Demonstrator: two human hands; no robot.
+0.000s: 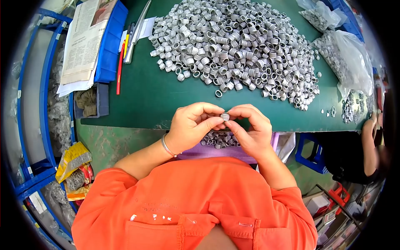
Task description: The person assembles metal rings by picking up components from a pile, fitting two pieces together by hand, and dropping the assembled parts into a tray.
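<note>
Between the fingertips of both hands is a small grey metal ring (225, 117), held over the front edge of the green table (137, 100). My left hand (189, 127) pinches it from the left with thumb and forefinger. From the other side, my right hand (252, 129) pinches the same ring. Beyond my hands lies a large heap of similar grey metal rings (237, 46), with one loose ring (218, 93) at its near edge. Below the hands, a pink-purple basket (208, 153) in front of my body contains more rings, partly hidden by my forearms.
Blue bins with newspapers (83, 46) stand at the left, beside a red pencil (120, 73) and a long metal tool (137, 33). Plastic bags of rings (350, 58) lie at the right. Another person's arm (368, 146) rests near the table's right end. Blue shelving (46, 96) lines the left.
</note>
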